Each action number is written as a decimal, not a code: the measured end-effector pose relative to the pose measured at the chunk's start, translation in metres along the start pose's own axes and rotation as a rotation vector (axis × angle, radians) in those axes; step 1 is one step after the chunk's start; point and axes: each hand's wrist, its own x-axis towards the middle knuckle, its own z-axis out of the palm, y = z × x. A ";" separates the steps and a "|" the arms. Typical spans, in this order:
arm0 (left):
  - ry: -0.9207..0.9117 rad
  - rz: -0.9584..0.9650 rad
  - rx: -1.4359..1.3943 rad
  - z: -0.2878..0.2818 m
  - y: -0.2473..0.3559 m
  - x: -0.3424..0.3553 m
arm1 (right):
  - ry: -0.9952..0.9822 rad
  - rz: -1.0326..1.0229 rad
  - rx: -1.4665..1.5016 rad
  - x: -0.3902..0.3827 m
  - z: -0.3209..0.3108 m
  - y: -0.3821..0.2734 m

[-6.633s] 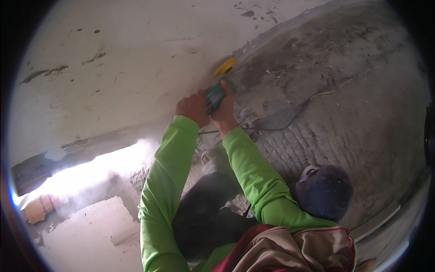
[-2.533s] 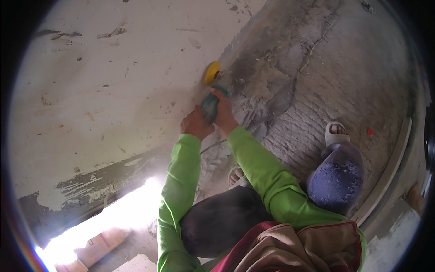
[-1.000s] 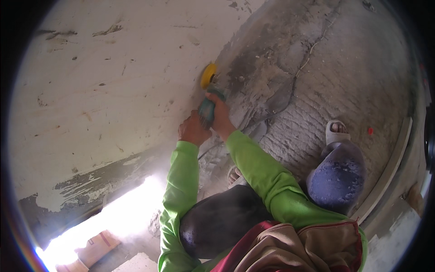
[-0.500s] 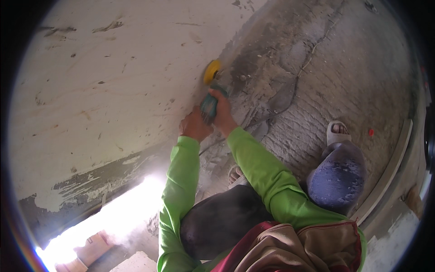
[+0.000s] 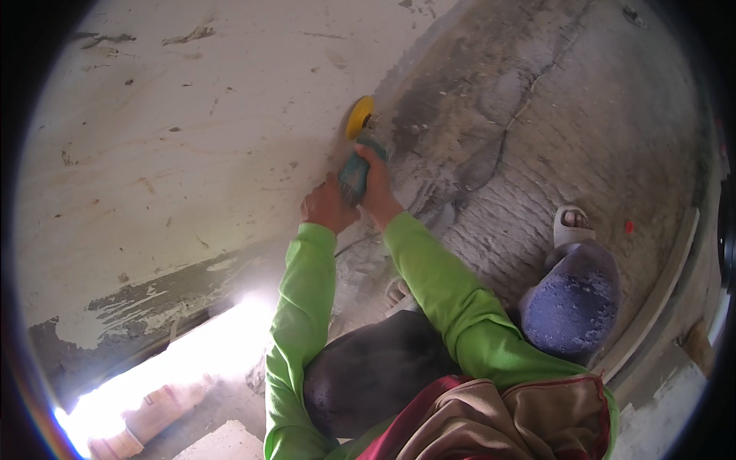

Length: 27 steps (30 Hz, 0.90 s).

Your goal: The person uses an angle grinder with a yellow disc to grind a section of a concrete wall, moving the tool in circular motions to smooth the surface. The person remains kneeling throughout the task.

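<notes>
Both of my hands grip a teal hand-held power tool (image 5: 359,172) with a round yellow disc (image 5: 356,116) at its far end, at the edge where a scuffed off-white wall surface (image 5: 176,138) meets rough grey concrete. My left hand (image 5: 328,205) holds the rear of the body. My right hand (image 5: 376,186) wraps round it higher up, thumb toward the disc. A dark cord (image 5: 349,250) trails from below my hands, partly hidden by my right arm. Haze hangs round the work.
My sandalled feet (image 5: 573,220) (image 5: 399,297) rest on the rough concrete floor (image 5: 529,161), crossed by a thin cable. A red scrap (image 5: 629,227) lies beside my right foot. A long strip (image 5: 652,310) curves along the right. Bright glare and broken cardboard-coloured pieces (image 5: 153,418) are at lower left.
Since 6.6 seconds ago my view has shifted, bringing my right foot into sight. Over the last second the tool and both hands have moved slightly up along the wall's edge.
</notes>
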 end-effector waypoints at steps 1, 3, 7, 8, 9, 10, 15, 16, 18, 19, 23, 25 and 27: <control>-0.025 -0.007 0.009 -0.008 0.011 0.004 | 0.001 0.007 0.005 0.004 0.001 -0.007; -0.055 -0.028 0.038 -0.012 0.017 0.004 | 0.002 0.028 0.015 0.004 0.002 -0.012; -0.072 -0.064 0.069 -0.005 0.004 -0.011 | -0.003 0.103 0.034 -0.011 -0.003 0.005; -0.077 -0.068 0.065 -0.004 0.001 -0.013 | -0.007 0.127 0.037 -0.013 -0.006 0.009; -0.085 -0.068 0.072 -0.002 -0.001 -0.013 | 0.004 0.124 0.030 -0.011 -0.009 0.011; -0.093 -0.068 0.079 0.001 -0.002 -0.013 | 0.015 0.120 0.023 -0.010 -0.012 0.014; -0.090 -0.018 0.055 -0.005 0.005 -0.002 | -0.011 0.066 0.056 0.012 -0.020 0.008; -0.095 -0.027 0.077 -0.008 0.007 0.004 | -0.006 0.054 0.046 0.010 -0.011 0.004; -0.102 -0.036 0.093 -0.011 0.009 0.007 | 0.004 0.053 0.035 0.006 -0.003 -0.001; -0.103 -0.038 0.088 -0.011 0.010 0.008 | 0.008 0.064 0.035 0.006 -0.003 -0.003; -0.103 -0.075 0.086 -0.010 0.007 -0.005 | -0.005 0.088 0.051 -0.002 -0.007 0.006; -0.084 -0.080 0.027 -0.004 -0.003 -0.019 | 0.009 0.103 0.029 -0.018 -0.007 0.015; -0.061 -0.084 -0.019 0.003 -0.012 -0.031 | 0.009 0.108 -0.010 -0.029 -0.007 0.022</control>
